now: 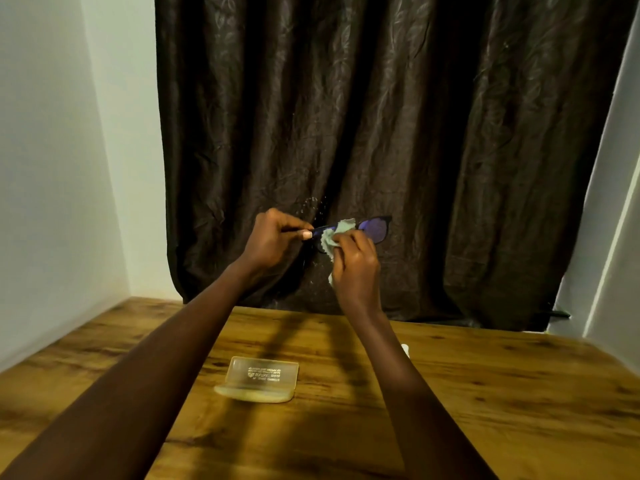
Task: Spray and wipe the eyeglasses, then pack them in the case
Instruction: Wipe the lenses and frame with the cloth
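Dark curtain behind wooden table. Eyeglasses raised at 12 o'clock, left hand pinching frame end, right hand fingers clamped on cloth against lens. Open case lying at 6 o'clock.

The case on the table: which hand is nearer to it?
Left, narrowly. Both hands are raised well above the case: the left hand roughly over it, the right hand farther right.

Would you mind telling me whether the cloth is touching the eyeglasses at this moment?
Touching. The head view shows the right hand pressing the cloth onto a lens of the eyeglasses.
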